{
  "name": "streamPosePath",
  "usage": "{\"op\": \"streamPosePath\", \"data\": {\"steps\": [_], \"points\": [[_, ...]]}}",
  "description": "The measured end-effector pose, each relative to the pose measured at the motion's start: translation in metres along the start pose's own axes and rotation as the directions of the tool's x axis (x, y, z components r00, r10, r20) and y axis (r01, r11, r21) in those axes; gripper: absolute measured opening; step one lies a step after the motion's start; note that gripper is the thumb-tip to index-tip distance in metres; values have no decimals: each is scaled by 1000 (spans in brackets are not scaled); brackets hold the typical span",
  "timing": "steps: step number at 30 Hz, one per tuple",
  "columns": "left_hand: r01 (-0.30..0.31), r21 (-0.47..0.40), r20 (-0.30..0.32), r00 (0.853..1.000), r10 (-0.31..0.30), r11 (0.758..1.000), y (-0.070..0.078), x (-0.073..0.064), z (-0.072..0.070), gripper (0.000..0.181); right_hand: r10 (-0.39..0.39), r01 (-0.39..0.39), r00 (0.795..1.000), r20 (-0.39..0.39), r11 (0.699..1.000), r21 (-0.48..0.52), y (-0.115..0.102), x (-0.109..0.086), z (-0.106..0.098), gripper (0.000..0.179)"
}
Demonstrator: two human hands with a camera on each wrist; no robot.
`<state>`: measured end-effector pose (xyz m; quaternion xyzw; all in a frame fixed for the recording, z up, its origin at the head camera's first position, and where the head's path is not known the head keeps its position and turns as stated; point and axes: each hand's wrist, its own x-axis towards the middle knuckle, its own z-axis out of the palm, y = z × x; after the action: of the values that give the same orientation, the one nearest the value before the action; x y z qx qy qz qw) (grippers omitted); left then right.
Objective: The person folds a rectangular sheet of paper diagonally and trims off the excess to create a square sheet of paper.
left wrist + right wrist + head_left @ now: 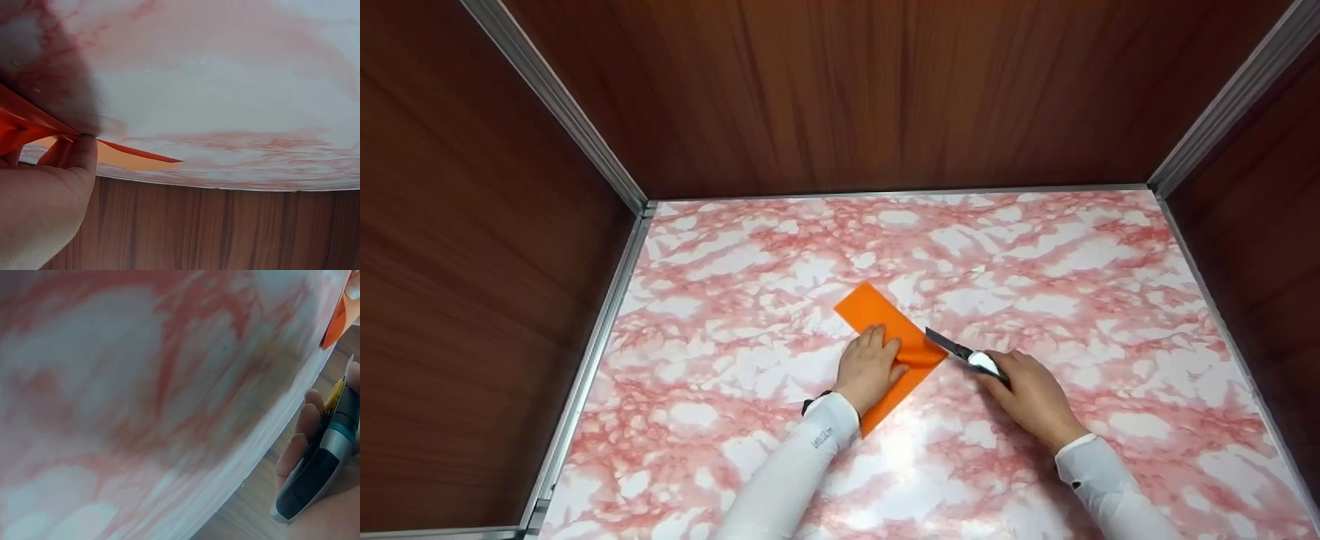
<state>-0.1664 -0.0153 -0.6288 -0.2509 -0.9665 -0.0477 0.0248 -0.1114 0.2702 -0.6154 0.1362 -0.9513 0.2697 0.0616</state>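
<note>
A folded orange sheet lies bent into an angle on the table, its corner pointing right. My left hand rests on it and holds it between thumb and fingers; in the left wrist view the sheet rises in a fold beside the fingers. My right hand grips a utility knife with a dark blade. That blade is out and close to the sheet's right corner; whether it touches cannot be told. In the right wrist view the knife's black and grey handle lies across the palm, a yellow slider near the fingertips.
A red-and-white marbled tabletop spreads under both hands. Brown wood-look panels stand at the back, left and right, with grey metal strips along their edges.
</note>
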Motion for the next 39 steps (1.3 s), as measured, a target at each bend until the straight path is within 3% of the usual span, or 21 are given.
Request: {"op": "streamPosePath", "data": {"steps": [3, 11, 19, 31, 39], "points": [[-13, -1, -26, 1000, 13, 1000, -2, 0, -1, 38, -2, 2, 1000, -3, 1000, 0, 1, -1, -2, 42], [3, -69, 37, 999, 0, 998, -3, 2, -7, 43, 28, -31, 998, 59, 998, 58, 4, -7, -14, 43], [-12, -63, 14, 1000, 12, 998, -4, 4, -8, 42, -69, 57, 989, 130, 994, 94, 16, -14, -23, 33], [-4, -94, 54, 998, 10, 996, -5, 4, -9, 44, -139, 148, 985, 99, 985, -87, 8, -4, -9, 40], [34, -76, 182, 983, -20, 996, 1, 5, -12, 86, -116, 124, 991, 63, 982, -143, 5, -1, -2, 47]]}}
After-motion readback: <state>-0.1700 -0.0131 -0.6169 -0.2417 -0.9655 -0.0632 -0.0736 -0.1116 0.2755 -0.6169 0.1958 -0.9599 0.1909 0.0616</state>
